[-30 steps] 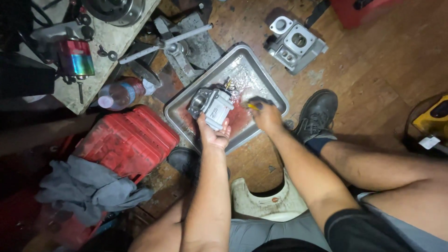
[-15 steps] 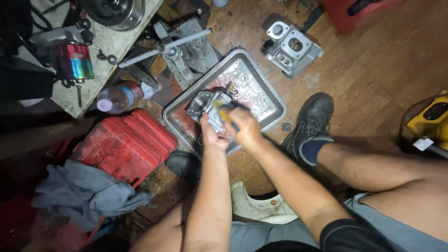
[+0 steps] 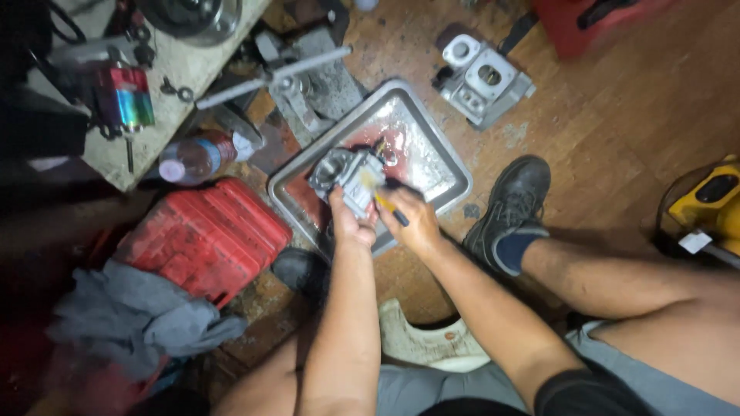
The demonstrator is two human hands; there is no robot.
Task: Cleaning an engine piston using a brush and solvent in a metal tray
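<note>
My left hand (image 3: 351, 222) grips a small grey metal engine part (image 3: 347, 173), like a carburettor, and holds it over a square metal tray (image 3: 443, 166) with red liquid in it. My right hand (image 3: 412, 219) holds a small brush (image 3: 385, 202) with a yellow and black handle, and its blurred bristles touch the side of the part. Both hands are close together above the tray's near corner.
A red plastic case (image 3: 200, 235) with a grey rag (image 3: 131, 320) lies left. A plastic bottle (image 3: 196, 156), a metal vise-like tool (image 3: 301, 73) and a grey engine block piece (image 3: 484, 81) lie around the tray. My black shoe (image 3: 516, 200) rests to the right, and a yellow tool (image 3: 709, 204) sits further right.
My right hand has moved left from the tray's edge onto the engine part and is brushing it. The left hand keeps its hold on the part.
</note>
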